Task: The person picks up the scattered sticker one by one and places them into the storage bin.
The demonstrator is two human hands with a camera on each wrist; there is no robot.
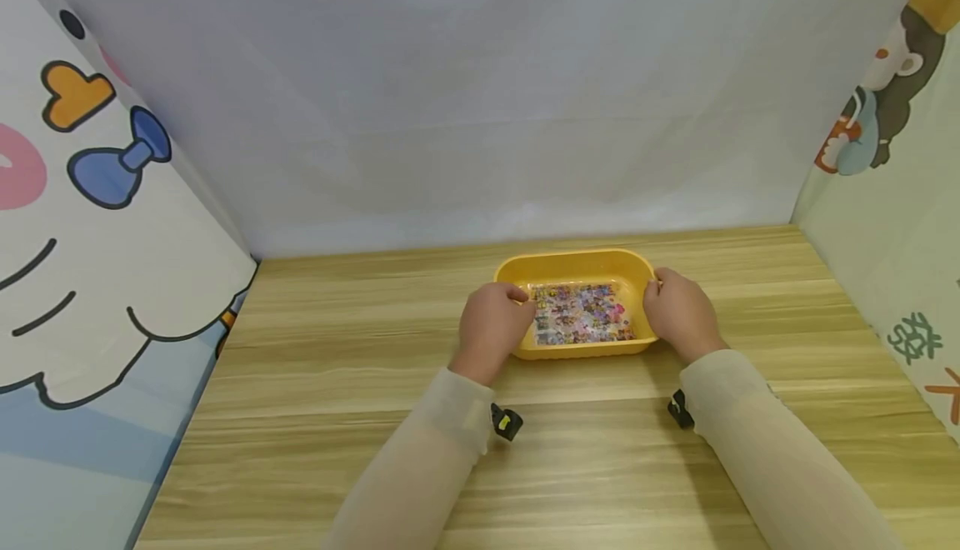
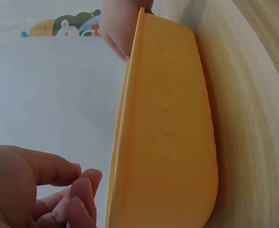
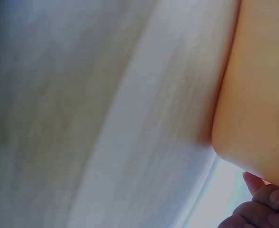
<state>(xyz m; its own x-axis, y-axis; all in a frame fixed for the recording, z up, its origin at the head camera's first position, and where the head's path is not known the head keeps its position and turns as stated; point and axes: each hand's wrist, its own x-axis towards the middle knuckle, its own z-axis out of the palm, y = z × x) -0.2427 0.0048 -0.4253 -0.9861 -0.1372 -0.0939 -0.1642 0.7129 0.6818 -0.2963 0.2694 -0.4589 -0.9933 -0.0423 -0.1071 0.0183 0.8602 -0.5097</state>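
A shallow yellow plastic tub (image 1: 573, 352) with rounded ends stands on the wooden table. On its bottom lies a patch of many small multicoloured pieces (image 1: 577, 317), too small to name. My right hand (image 1: 682, 312) grips the tub's right end at the rim; in the right wrist view, curled fingers (image 3: 258, 211) show beside the tub's end. Over the tub's left end hovers my left hand (image 1: 495, 325). In the left wrist view its fingers (image 2: 54, 168) are loosely bent, thumb near the fingertips, apart from the rim, with nothing visible between them.
The wood-grain table (image 1: 337, 383) reaches to a pale grey curtain (image 1: 450, 117) behind the tub. Cartoon-printed panels stand on the left (image 1: 112, 283) and right (image 1: 892, 242). Small black devices (image 1: 506, 422) sit at both wrists, by the cream sleeves.
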